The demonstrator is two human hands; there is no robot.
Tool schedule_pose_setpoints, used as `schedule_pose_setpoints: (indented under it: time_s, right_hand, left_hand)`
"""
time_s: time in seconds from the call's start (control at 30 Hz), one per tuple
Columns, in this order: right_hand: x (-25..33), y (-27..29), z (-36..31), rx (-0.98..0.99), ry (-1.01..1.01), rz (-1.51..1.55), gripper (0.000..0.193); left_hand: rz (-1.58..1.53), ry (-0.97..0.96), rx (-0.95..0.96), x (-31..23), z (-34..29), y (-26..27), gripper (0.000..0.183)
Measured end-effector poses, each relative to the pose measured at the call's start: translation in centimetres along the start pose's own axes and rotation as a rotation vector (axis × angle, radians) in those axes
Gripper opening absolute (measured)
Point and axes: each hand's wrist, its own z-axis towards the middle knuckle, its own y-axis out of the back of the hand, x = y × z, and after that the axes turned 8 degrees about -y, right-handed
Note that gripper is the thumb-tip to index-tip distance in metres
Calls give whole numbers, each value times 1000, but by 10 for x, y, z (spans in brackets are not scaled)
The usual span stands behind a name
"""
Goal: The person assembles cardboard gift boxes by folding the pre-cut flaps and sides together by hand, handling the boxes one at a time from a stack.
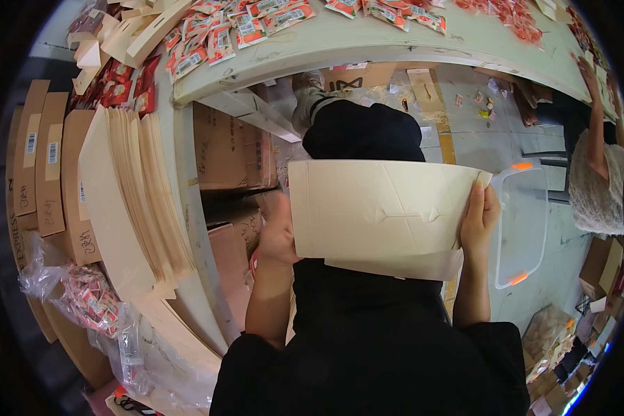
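Observation:
A cream flat cardboard carton (381,208), creased across its face, is held up level over my lap. Below its near edge another panel (402,265) of the same card shows. My right hand (481,216) is closed around the right end, thumb near the top corner and fingers curled at the edge. Against the left edge rests my left hand (279,232), its fingers partly hidden behind the card. Both hands steady the carton between them.
A stack of cream card sheets (135,201) stands on the left. Small red packets (222,43) cover part of the white table (367,59). Brown boxes (232,149) sit underneath. A clear plastic bin lid (521,225) with orange clips is right. Another person (600,173) works at far right.

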Motion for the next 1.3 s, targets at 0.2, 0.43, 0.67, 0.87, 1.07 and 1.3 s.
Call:
schedule_pose_setpoints:
  time_s: [0.2, 0.43, 0.67, 0.87, 1.07, 1.3]
  right_hand:
    - [8, 4, 1, 66, -14, -94, 26]
    - [35, 7, 11, -88, -404, 587, 44]
    - [24, -42, -35, 489, -123, 592, 40]
    - [35, -32, -15, 640, -332, 443, 25]
    - [30, -31, -11, 544, -288, 518, 27]
    - [24, -55, -40, 618, -365, 681, 21]
  left_hand:
    - [14, -18, 124, 24, -2, 16, 50]
    - [429, 16, -179, 41, 10, -10, 53]
    - [519, -270, -238, 86, 26, -41, 64]
    - [641, -460, -278, 83, 24, -31, 45]
    - [796, -183, -134, 32, 21, -35, 23]
    - [874, -95, -127, 33, 14, -38, 35]
